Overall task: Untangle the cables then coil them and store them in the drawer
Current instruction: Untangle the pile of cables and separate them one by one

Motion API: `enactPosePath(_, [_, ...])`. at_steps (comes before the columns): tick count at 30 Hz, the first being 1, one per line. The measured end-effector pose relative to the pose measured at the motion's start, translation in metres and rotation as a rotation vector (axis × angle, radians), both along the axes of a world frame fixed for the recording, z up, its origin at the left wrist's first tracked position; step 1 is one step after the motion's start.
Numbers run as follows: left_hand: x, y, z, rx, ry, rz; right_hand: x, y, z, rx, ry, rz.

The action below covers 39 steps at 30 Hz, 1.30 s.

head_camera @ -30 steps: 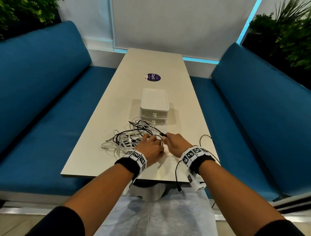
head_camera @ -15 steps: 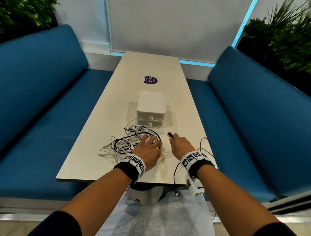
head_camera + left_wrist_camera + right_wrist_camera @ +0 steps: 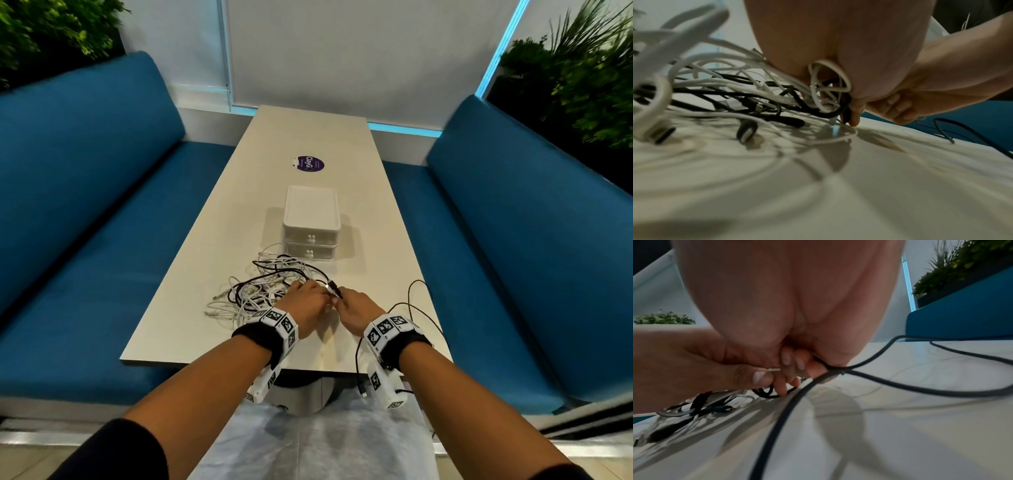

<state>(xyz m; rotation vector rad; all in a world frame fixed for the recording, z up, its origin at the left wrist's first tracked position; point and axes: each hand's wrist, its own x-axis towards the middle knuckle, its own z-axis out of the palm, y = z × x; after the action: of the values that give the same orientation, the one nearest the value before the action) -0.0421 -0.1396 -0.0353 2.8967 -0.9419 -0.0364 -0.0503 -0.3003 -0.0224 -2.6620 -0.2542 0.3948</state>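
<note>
A tangle of white and black cables (image 3: 263, 291) lies on the beige table (image 3: 191, 329), just in front of a white two-drawer box (image 3: 311, 222) whose drawers are closed. My left hand (image 3: 306, 305) rests on the tangle's right edge and its curled fingers grip white and black loops (image 3: 828, 84). My right hand (image 3: 356, 308) touches it and pinches a black cable (image 3: 838, 371) near its plug (image 3: 333, 287). That cable loops off to the right (image 3: 416, 308) and hangs over the table's near edge (image 3: 359, 370).
Blue benches (image 3: 85, 240) run along both sides of the table. A purple round sticker (image 3: 309, 163) sits beyond the box. Plants (image 3: 575, 78) stand behind the right bench. The near table edge is close to my wrists.
My right hand, which had drawn away to the right with the plug half a second ago, has come back against my left hand. The view has shifted slightly.
</note>
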Motion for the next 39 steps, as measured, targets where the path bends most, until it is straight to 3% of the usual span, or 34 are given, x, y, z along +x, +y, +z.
enactPosePath(9, [0.000,0.007,-0.006,0.039,-0.122,0.046,0.005,-0.020,0.011,-0.249,-0.045,0.087])
enactPosePath(14, [0.004,0.017,-0.006,0.065,-0.140,0.055,0.011,-0.052,0.018,-0.431,-0.050,0.029])
enactPosePath(19, [0.005,0.014,-0.009,0.039,-0.074,0.074,0.007,-0.081,0.015,-0.473,-0.021,-0.117])
enactPosePath(26, [0.002,0.007,-0.013,0.054,-0.036,0.101,0.001,-0.048,0.008,-0.203,-0.123,-0.187])
enactPosePath(33, [-0.001,0.002,-0.003,0.013,0.018,0.144,-0.003,0.008,0.000,0.013,-0.050,-0.029])
enactPosePath(39, [0.005,0.009,0.003,-0.016,0.032,0.136,0.004,0.003,0.002,-0.001,-0.024,0.009])
